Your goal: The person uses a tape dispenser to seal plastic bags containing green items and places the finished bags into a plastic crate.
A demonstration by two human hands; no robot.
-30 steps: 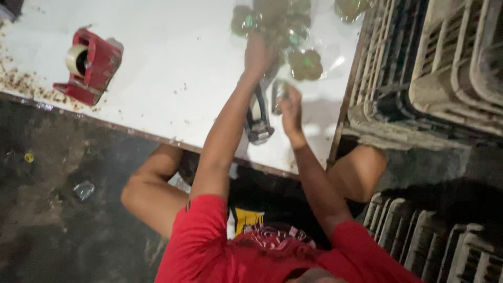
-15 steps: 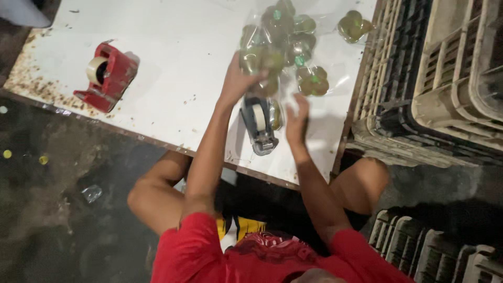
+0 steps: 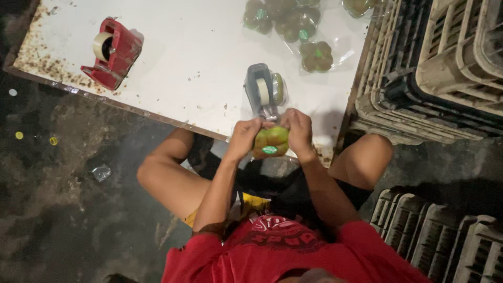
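My left hand [image 3: 244,137] and my right hand [image 3: 298,131] both grip a green bell pepper in a clear bag [image 3: 271,142], held over the near edge of the white table [image 3: 188,57]. The bag's neck points up toward a grey tape dispenser [image 3: 263,94] that stands on the table just beyond my hands. Several more bagged green peppers [image 3: 293,26] lie at the far side of the table.
A red tape dispenser [image 3: 111,52] sits at the table's left. Stacked plastic crates [image 3: 445,68] stand at the right, and more crates [image 3: 445,241] are on the floor by my right knee. The dark floor [image 3: 63,183] has scraps on it.
My left hand reached to the pile of bagged peppers and came back. Both hands now hold one bagged pepper at the near table edge, in front of the grey dispenser.
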